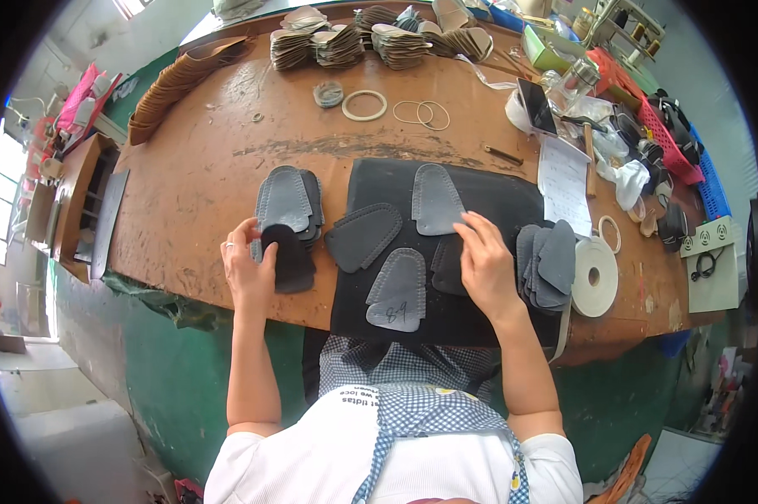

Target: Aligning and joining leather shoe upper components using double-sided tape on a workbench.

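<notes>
My left hand (247, 267) rests on a black oval piece (288, 256) at the near end of a stack of grey stitched shoe pieces (287, 198). My right hand (482, 256) lies on a black mat (497, 197), fingertips touching the lower edge of a grey tongue-shaped piece (434, 199). A dark grey piece (446, 267) lies under that hand. Two more grey pieces (364, 235) (398, 288) lie on the mat between my hands. Another stack of grey pieces (548, 265) sits just right of my right hand.
A white tape roll (595, 277) sits at the right edge of the brown table (194, 181). Tan cut-piece stacks (337, 46) line the far side, with rings (365, 105) and a phone (536, 105). A paper sheet (562, 181) and red basket (660, 134) stand right.
</notes>
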The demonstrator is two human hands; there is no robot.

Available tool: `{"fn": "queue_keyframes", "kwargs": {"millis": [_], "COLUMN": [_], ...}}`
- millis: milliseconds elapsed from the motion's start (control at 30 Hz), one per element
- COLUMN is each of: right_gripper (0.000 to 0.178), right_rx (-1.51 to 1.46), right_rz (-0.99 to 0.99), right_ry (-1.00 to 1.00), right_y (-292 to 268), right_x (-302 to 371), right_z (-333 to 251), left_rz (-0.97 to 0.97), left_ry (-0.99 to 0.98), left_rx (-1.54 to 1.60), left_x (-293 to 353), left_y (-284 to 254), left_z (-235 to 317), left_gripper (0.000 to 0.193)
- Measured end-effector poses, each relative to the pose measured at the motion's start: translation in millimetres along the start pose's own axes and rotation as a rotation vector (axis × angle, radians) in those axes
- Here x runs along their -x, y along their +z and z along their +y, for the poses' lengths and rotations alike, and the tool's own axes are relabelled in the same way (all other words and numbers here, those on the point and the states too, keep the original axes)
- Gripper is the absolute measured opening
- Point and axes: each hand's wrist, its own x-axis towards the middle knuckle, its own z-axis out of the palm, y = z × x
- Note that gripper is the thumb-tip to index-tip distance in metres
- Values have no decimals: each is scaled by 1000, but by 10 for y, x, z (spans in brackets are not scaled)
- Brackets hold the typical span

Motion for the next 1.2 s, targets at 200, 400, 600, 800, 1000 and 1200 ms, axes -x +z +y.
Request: {"fn": "queue_keyframes", "kwargs": {"millis": [200, 400, 600, 800, 1000, 1200], "right_gripper": [26, 26, 24, 25, 24, 23], "right_rx": [-52, -40, -68, -71, -47, -47], "right_rz": [113, 136, 110, 103, 86, 88], "right_ry": [61, 129, 79, 41, 64, 74], "right_y": [-340, -412, -253, -163, -96, -66], "right_x": [397, 671, 631, 576, 632, 664], "right_z": [-73, -32, -97, -179, -158, -157], "left_rz": [-149, 94, 178, 124, 41, -18], "left_ry": [-233, -313, -324, -303, -261, -251], "left_rx": [606, 847, 747, 777, 828, 758], "left_x": [-45, -156, -188, -320, -661, -921], "left_y": [-259, -436, -489, -333, -117, 178], "left_z": [-341, -552, -594, -433, -293, -345], "left_gripper": [30, 24, 23, 22, 23, 23]}}
